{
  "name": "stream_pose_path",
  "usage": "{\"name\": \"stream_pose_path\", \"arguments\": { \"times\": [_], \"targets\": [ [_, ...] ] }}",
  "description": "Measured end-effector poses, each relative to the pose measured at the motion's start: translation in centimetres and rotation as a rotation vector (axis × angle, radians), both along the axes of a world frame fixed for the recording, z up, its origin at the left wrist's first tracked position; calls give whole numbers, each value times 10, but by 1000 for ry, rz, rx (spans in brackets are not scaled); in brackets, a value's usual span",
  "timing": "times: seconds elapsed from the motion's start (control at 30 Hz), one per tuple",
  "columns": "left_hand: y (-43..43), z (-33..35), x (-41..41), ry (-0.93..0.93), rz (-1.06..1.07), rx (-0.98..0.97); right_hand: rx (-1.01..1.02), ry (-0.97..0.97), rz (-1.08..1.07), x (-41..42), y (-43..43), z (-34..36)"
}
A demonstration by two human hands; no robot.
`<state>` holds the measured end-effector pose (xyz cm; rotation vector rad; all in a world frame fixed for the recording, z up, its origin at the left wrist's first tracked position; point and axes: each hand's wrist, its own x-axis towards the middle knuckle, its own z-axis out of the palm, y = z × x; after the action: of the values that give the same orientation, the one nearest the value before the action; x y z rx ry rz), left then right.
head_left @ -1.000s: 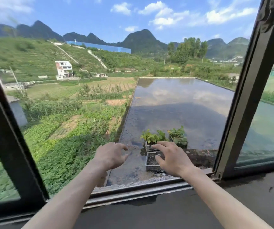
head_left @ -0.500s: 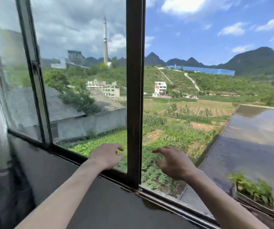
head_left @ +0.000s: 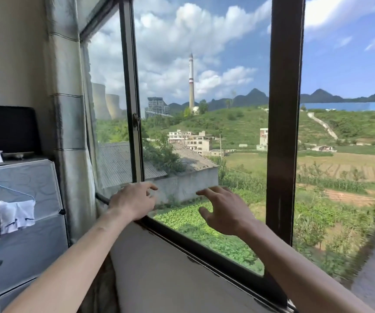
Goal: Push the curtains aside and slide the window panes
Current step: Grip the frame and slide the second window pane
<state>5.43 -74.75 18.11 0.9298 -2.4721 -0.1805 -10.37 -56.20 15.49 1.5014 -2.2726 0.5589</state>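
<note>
A sliding window pane [head_left: 204,98] with a dark frame fills the middle of the view. Its right stile [head_left: 283,114] stands upright, and a thinner stile with a latch [head_left: 134,118] runs at the left. A grey curtain [head_left: 71,123] hangs bunched against the wall at the window's left edge. My left hand [head_left: 134,203] hovers over the lower frame rail near the latch stile, fingers loosely curled, holding nothing. Further right, in front of the glass, my right hand [head_left: 225,213] floats with its fingers spread and empty.
A white sill [head_left: 170,272] slopes below the frame. At the left stands a pale storage cabinet [head_left: 21,222] with a hanger and cloths on it, and a dark screen [head_left: 5,127] above. To the right of the right stile the window is open to fields.
The view has swung left, from the open gap and rooftop planters to the left pane and curtain. Both hands stayed raised and empty, moving left along the window.
</note>
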Motion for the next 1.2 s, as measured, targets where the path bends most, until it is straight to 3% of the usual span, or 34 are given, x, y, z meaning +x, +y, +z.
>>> {"name": "stream_pose_path", "arguments": {
  "times": [0.37,0.97,1.2],
  "targets": [
    [-147,23,-14,105,72,-132,-117,103,-69,-21,-159,44],
    [-354,47,-160,233,-9,-263,-257,323,-107,-141,-387,86],
    [-440,66,-206,468,-112,-315,-311,498,-206,-163,-455,99]
  ]
}}
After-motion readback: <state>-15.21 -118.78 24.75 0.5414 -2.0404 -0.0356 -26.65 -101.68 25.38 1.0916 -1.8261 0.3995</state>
